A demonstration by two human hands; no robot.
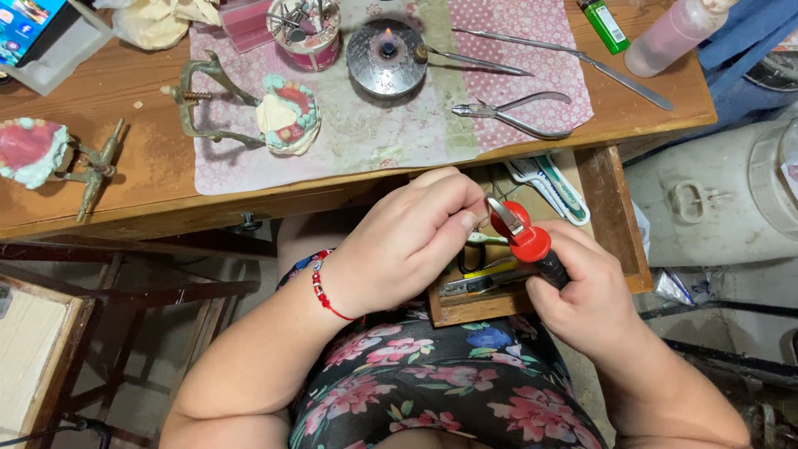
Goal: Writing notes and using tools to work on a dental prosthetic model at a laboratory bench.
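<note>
**Wooden workbench with open drawer, seen from above**

A wooden workbench [150,179] is covered in part by a pink patterned mat [366,137]; an open drawer [615,220] is seen below its edge. On the mat are set a hinged metal frame carrying a tooth model [287,112], a small lit burner [386,56] and a pair of pliers [515,112]. Over the drawer, a red-handled tool [525,239] is gripped in the right hand [586,295]. The left hand [403,241] is closed, its fingertips pinched at the tool's metal tip; what is pinched cannot be told.
</note>
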